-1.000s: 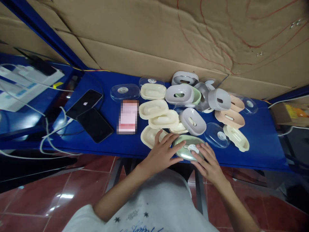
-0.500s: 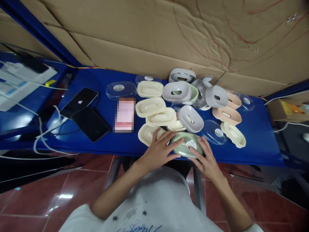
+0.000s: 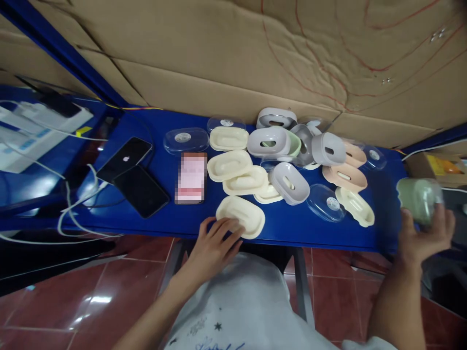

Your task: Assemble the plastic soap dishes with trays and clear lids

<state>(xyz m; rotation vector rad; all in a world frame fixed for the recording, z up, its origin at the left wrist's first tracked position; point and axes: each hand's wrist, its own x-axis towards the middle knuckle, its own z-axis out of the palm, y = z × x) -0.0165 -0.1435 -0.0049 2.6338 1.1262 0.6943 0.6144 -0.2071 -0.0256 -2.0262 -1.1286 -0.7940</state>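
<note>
Beyond the blue table's (image 3: 328, 233) right end, your right hand (image 3: 423, 238) is clamped round the green soap box (image 3: 416, 197); hold it level. Your left hand (image 3: 215, 243), fingers spread, rests on the cream tray (image 3: 242, 216); press flat.

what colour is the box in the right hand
The box in the right hand is pale green, blurred, in the head view.

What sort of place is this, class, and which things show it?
Probably a small packing or assembly bench: a blue table backed by cardboard, heaped with loose plastic soap-box parts, the right hand holding a green box beyond its end.
</note>
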